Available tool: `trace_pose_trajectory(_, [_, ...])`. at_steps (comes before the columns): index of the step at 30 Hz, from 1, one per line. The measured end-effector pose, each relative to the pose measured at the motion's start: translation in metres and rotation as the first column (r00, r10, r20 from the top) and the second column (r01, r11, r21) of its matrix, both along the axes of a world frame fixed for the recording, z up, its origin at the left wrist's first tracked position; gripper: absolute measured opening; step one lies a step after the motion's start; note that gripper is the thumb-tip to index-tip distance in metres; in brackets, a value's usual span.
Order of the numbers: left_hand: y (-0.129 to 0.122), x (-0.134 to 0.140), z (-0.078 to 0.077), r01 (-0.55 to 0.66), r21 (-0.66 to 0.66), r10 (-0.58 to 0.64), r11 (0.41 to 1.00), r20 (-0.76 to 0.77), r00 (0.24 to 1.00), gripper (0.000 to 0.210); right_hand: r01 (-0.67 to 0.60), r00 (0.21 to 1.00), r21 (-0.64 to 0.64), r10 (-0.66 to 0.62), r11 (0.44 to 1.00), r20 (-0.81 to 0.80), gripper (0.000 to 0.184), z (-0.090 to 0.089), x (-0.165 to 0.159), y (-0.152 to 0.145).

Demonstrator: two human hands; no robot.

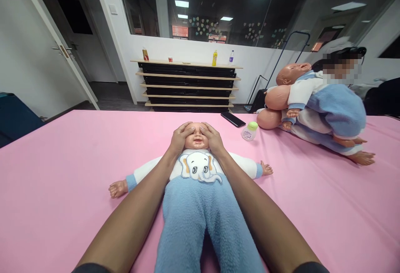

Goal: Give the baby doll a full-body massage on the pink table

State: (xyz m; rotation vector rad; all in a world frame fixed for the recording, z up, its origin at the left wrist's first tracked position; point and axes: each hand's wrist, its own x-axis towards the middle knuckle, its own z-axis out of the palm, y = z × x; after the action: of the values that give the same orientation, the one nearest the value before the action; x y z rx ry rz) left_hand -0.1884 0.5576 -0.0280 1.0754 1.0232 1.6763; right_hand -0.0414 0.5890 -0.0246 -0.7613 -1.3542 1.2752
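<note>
A baby doll [201, 198] lies on its back on the pink-covered table. It wears a white top with an elephant's face on it and fuzzy blue trousers. Both its arms stretch out to the sides. My left hand [182, 137] curves around one side of the doll's head, with fingers over the brow and eye. On the other side my right hand [212, 137] cups the head the same way. Between my hands the doll's mouth and chin show, while its eyes are covered. My forearms run along both sides of its body.
Beyond my right hand are a black phone [233, 119] and a small bottle [249, 131] with a green cap. More dolls [331, 102] are piled at the right, with a person partly behind them. A shelf unit [189, 82] with bottles stands behind the pink table [62, 173].
</note>
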Motion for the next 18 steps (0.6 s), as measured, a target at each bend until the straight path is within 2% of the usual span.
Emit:
trace_pose_trajectory(11, [0.0093, -0.0024, -0.0106, -0.059, 0.083, 0.054, 0.995, 0.061, 0.997, 0.040, 0.039, 0.991, -0.033, -0.043, 0.999, -0.128, 0.038, -0.0073, -0.0040, 0.0105])
trace_pose_trajectory(13, [0.0074, -0.0011, -0.0092, -0.068, 0.079, 0.064, 0.995, 0.056, 0.996, 0.042, 0.044, 0.987, -0.045, -0.051, 0.998, -0.154, 0.038, -0.0083, -0.0038, 0.0100])
trace_pose_trajectory(15, [0.0046, -0.0003, -0.0071, -0.029, 0.065, 0.026, 0.997, 0.038, 0.999, 0.048, 0.022, 0.988, -0.047, -0.029, 0.999, -0.152, 0.039, -0.0076, -0.0026, 0.0072])
trace_pose_trajectory(18, [0.0011, -0.0001, -0.0047, 0.019, 0.036, -0.019, 0.999, 0.000, 1.000, 0.059, -0.052, 0.992, -0.064, 0.045, 0.997, -0.115, 0.050, -0.0041, 0.0002, 0.0010])
